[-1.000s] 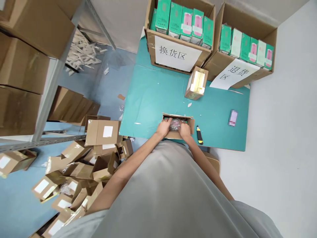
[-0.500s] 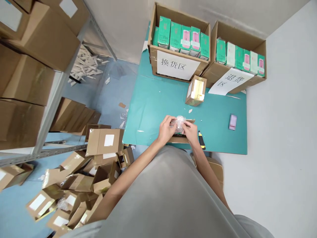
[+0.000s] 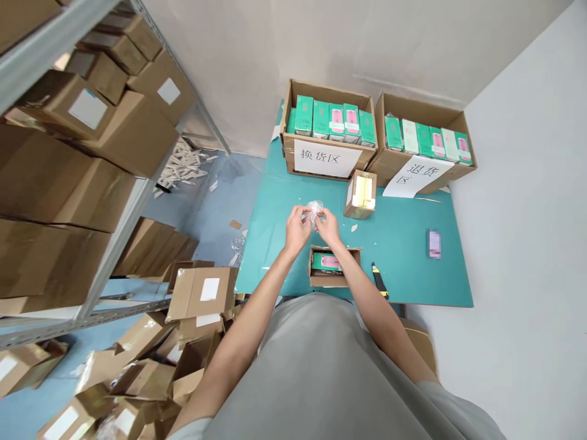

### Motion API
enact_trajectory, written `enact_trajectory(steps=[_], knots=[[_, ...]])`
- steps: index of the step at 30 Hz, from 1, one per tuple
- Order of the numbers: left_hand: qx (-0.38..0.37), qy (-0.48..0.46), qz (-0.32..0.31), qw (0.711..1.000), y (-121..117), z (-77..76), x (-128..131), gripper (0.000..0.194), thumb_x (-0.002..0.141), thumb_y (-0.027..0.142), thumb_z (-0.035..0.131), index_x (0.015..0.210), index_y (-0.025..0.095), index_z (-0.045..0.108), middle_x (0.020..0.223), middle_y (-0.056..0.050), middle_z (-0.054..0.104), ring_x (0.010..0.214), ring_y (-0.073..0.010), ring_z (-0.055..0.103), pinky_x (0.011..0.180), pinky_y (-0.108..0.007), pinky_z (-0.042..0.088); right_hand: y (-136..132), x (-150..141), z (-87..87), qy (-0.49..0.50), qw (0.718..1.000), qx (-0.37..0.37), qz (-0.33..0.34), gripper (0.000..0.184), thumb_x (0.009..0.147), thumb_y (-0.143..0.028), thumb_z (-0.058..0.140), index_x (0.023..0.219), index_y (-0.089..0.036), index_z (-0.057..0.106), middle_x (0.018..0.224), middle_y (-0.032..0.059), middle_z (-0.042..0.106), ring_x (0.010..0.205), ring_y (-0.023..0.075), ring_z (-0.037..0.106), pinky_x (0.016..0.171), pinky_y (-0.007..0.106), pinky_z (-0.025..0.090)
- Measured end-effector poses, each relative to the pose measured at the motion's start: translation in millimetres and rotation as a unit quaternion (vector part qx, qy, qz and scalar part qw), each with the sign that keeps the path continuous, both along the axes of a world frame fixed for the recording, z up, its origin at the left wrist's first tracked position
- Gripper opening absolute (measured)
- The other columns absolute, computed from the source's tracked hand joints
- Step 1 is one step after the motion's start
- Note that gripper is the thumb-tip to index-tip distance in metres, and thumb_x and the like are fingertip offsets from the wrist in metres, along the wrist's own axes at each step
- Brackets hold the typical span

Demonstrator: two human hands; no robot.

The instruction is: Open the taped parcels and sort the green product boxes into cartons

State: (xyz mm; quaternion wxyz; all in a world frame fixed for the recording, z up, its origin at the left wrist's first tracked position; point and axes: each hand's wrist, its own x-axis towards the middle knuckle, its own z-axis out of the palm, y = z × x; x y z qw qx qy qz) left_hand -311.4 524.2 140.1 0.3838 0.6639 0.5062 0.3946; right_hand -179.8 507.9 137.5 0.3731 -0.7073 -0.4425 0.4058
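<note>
- Metal rack (image 3: 57, 38): from 9 to 11 o'clock, loaded with brown cartons (image 3: 123, 131).
- Bench (image 3: 284, 195): green-topped, spread beneath and around the hands.
- Pile of cartons (image 3: 149, 379): heaped on the floor at 8 o'clock, several of them open.
- Left display carton (image 3: 362, 164): at 12 o'clock, holding green boxes, a lettered white sheet on its front.
- Right display carton (image 3: 452, 173): at 2 o'clock, holding green and whitish boxes, with a similar sheet.
- Open carton (image 3: 328, 282): at 5 o'clock, near the bench's front edge.
- Taped carton (image 3: 361, 205): between 2 and 3 o'clock, closed.
- Left hand (image 3: 298, 232) and right hand (image 3: 328, 227): close together over the bench — fingers of both pinching the clear plastic wad.
- Green box (image 3: 317, 261): lying inside the open carton, pink picture facing up.
- Cutter (image 3: 380, 281): black and yellow, at 4 o'clock.
- Clear plastic wad (image 3: 315, 209): crumpled — between the two hands, beyond the open carton.
</note>
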Motion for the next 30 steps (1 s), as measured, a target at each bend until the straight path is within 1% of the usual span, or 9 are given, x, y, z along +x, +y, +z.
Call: enact_trajectory(steps=[3,5,10,14,17,21,25,28,30], knots=[[-0.038,0.081,-0.026,0.996,-4.7,-21.2,-0.6,0.039,0.090,0.001,0.054,0.121,0.018,0.071,0.132,-0.014,0.073,0.126,-0.0249,0.073,0.111,-0.041,0.063,-5.9,-2.9,-17.4,-0.107,0.992,-0.059,0.044,0.031,0.104,-0.015,0.057,0.131,-0.017,0.072,0.128,0.0108,0.083,0.100,0.0196,0.082,0.094,0.030,0.064],[-0.052,0.132,-0.042,0.989,-10.3,-33.6,-0.8,0.043,0.089,0.001,0.056,0.125,0.017,0.072,0.140,-0.016,0.073,0.135,-0.0279,0.071,0.120,-0.046,0.058,-10.9,-1.2,-23.7,-0.172,0.976,-0.102,0.084,0.041,0.103,-0.010,0.059,0.141,-0.015,0.072,0.134,0.0137,0.083,0.122,0.0244,0.080,0.109,0.036,0.061],[-0.057,0.192,-0.023,0.980,-26.8,-51.3,-10.5,0.046,0.089,0.002,0.059,0.129,0.018,0.076,0.160,-0.017,0.067,0.154,-0.0331,0.061,0.132,-0.055,0.047,-29.1,18.2,-24.0,-0.250,0.942,-0.146,0.168,0.055,0.105,-0.011,0.062,0.160,-0.013,0.065,0.155,0.0186,0.074,0.143,0.0286,0.071,0.124,0.042,0.053],[-0.029,0.172,0.004,0.985,-50.1,-45.2,-29.2,0.036,0.099,0.011,0.059,0.129,0.018,0.076,0.154,-0.016,0.071,0.149,-0.0309,0.065,0.130,-0.051,0.049,-69.1,54.1,-13.8,-0.245,0.957,-0.065,0.144,0.049,0.110,-0.018,0.056,0.157,-0.014,0.067,0.159,0.0192,0.070,0.133,0.0269,0.075,0.118,0.040,0.057],[-0.022,0.121,0.018,0.992,-78.1,-33.3,-35.6,0.028,0.106,0.022,0.059,0.128,0.020,0.076,0.134,-0.012,0.080,0.121,-0.0259,0.077,0.109,-0.042,0.063,-112.8,79.7,-2.9,-0.230,0.967,-0.023,0.105,0.039,0.113,-0.026,0.054,0.145,-0.015,0.074,0.144,0.0177,0.076,0.116,0.0247,0.079,0.106,0.037,0.062],[-0.033,0.099,-0.064,0.992,-114.0,-27.5,-20.7,0.025,0.108,0.026,0.059,0.124,0.024,0.078,0.117,-0.006,0.083,0.100,-0.0218,0.079,0.093,-0.035,0.064,-157.9,84.5,3.4,-0.249,0.951,-0.073,0.167,0.030,0.115,-0.024,0.055,0.133,-0.016,0.077,0.130,0.0140,0.081,0.111,0.0227,0.079,0.102,0.032,0.061],[-0.064,0.225,-0.218,0.948,-124.1,-44.4,7.9,0.036,0.102,0.010,0.056,0.126,0.024,0.079,0.123,-0.009,0.083,0.110,-0.0265,0.079,0.097,-0.038,0.062,-162.8,63.8,-10.5,-0.341,0.883,-0.178,0.269,0.034,0.111,-0.011,0.057,0.141,-0.014,0.073,0.140,0.0184,0.076,0.129,0.0266,0.074,0.109,0.033,0.058],[-0.058,0.377,-0.284,0.880,-116.8,-62.3,26.9,0.044,0.098,0.000,0.051,0.128,0.018,0.078,0.136,-0.017,0.078,0.121,-0.0310,0.075,0.098,-0.040,0.061,-149.4,52.0,-27.5,-0.411,0.836,-0.243,0.271,0.041,0.109,-0.003,0.052,0.145,-0.009,0.070,0.142,0.0257,0.073,0.131,0.0285,0.073,0.105,0.034,0.060],[-0.050,0.436,-0.294,0.849,-111.1,-71.6,36.8,0.041,0.099,-0.002,0.049,0.125,0.013,0.077,0.137,-0.023,0.075,0.123,-0.0331,0.072,0.098,-0.042,0.059,-140.6,50.2,-38.0,-0.438,0.822,-0.266,0.248,0.045,0.109,-0.002,0.048,0.149,-0.006,0.067,0.141,0.0314,0.070,0.129,0.0298,0.075,0.102,0.036,0.063]])
